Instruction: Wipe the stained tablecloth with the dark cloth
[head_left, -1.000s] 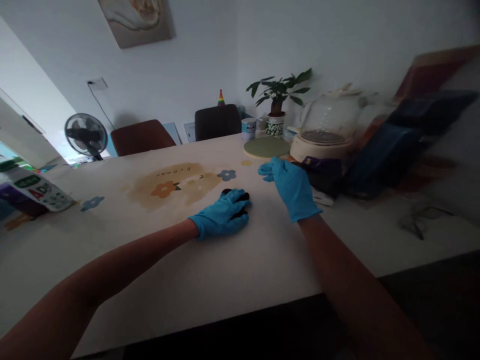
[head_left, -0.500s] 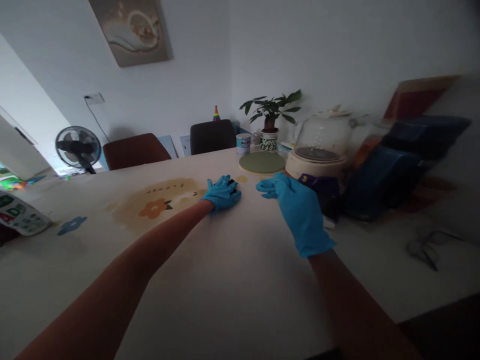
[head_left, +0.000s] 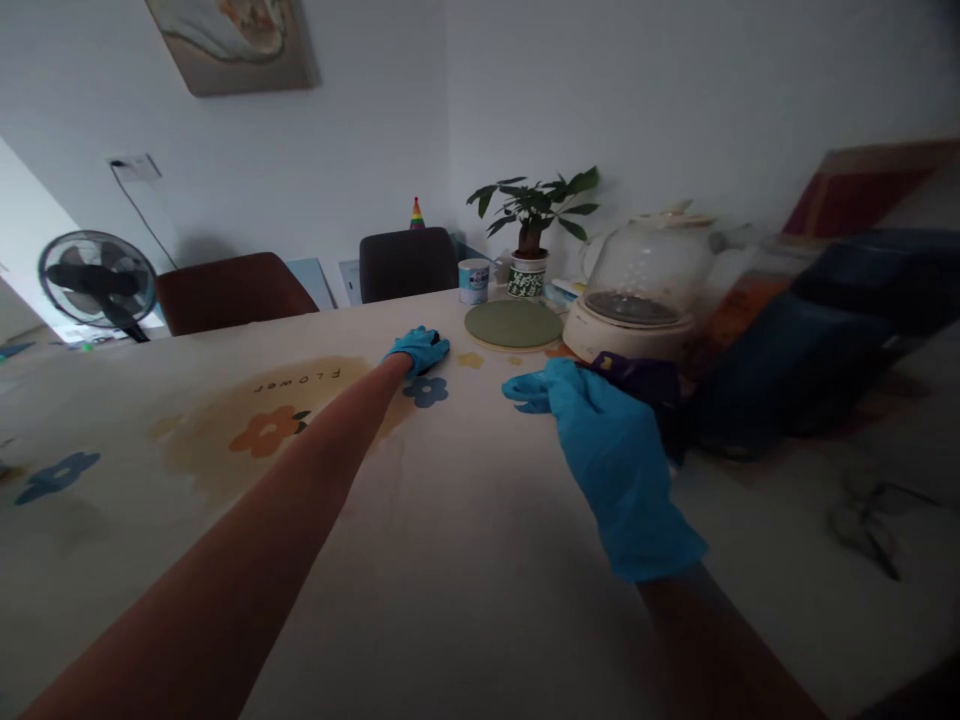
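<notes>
My left hand (head_left: pixel 418 350), in a blue glove, reaches far across the table and presses down with its fingers curled over a small dark thing (head_left: pixel 436 339). Only the edge of that thing shows past the glove, so its kind is hidden. Nearer to me, my right hand (head_left: pixel 611 455), gloved in the same blue, hovers above the tabletop with fingers bent and drawn together. Nothing shows between them. Under both arms lies the pale table (head_left: pixel 442 560) with printed flowers; a blue flower print (head_left: pixel 425 391) lies just in front of my left hand.
A round green mat (head_left: pixel 514 324) lies beyond my hands. Behind it stand a can (head_left: pixel 473 283) and a potted plant (head_left: pixel 528 272). On the right are a glass kettle (head_left: pixel 637 275), a dark blue bag-like item (head_left: pixel 795 350) and glasses (head_left: pixel 870 520). Chairs (head_left: pixel 232 292) line the far edge.
My left hand has slid farther away across the table with the dark thing under it, uncovering the blue flower print. The right hand keeps nearly the same pose. The view has shifted somewhat.
</notes>
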